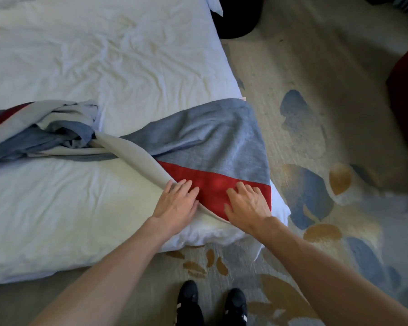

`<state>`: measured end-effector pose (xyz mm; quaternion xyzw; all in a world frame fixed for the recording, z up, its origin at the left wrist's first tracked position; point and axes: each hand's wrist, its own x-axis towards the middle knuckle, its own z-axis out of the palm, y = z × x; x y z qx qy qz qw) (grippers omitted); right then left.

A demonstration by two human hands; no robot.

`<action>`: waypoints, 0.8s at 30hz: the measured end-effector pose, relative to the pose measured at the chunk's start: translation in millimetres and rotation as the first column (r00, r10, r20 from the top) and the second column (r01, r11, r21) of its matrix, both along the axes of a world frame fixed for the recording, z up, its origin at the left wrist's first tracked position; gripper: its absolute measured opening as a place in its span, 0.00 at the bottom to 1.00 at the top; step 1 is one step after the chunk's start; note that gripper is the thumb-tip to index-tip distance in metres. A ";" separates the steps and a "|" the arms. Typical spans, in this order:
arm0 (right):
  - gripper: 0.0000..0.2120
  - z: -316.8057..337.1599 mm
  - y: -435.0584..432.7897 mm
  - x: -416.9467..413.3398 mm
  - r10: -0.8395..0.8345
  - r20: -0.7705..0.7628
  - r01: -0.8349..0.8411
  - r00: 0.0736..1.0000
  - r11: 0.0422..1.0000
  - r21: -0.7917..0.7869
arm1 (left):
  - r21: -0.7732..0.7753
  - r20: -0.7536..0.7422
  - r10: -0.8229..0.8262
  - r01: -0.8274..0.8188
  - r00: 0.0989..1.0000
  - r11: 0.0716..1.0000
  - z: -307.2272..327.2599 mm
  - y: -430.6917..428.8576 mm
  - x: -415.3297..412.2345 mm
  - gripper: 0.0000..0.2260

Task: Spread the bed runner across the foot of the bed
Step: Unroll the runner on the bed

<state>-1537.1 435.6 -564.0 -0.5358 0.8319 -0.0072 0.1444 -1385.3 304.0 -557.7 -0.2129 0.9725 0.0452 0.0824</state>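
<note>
Now both hands press flat, fingers straight: left hand [178, 201], right hand [247, 203] on the bed runner [212, 147] at the bed [104, 67] corner; best anchor here, then untwist the bunched leftward length.

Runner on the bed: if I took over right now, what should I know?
Left hand: flat, pressing the runner's grey edge.
Right hand: flat on its red patch.
Runner: one end lies smooth at the bed's near corner; the rest is twisted and bunched toward the left.
Done: that end is laid down.
Left: untwist the bunch and spread it across.
</note>
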 end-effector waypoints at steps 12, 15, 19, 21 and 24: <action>0.13 22.2 -156.2 2.7 -0.042 0.029 0.042 0.999 0.999 -0.014 | -0.008 0.017 0.053 -0.053 0.998 0.999 20.7 -180.5 12.4 0.18; 0.14 21.7 -199.0 18.1 -0.059 0.082 0.062 0.995 0.997 -0.042 | -0.029 0.132 0.076 -0.073 0.988 0.997 18.9 -227.3 24.1 0.23; 0.14 17.4 -242.9 49.6 0.022 0.157 -0.016 0.987 0.999 -0.039 | -0.022 0.249 0.089 -0.086 0.965 0.996 14.8 -274.6 40.5 0.27; 0.14 16.1 -262.9 63.5 0.057 0.203 -0.053 0.977 0.998 -0.025 | -0.031 0.297 0.057 -0.050 0.953 0.998 10.5 -290.6 49.0 0.26; 0.15 13.1 -288.4 81.8 0.116 0.235 -0.121 0.965 0.993 0.007 | -0.069 0.370 0.028 -0.002 0.929 0.998 5.5 -308.6 58.2 0.22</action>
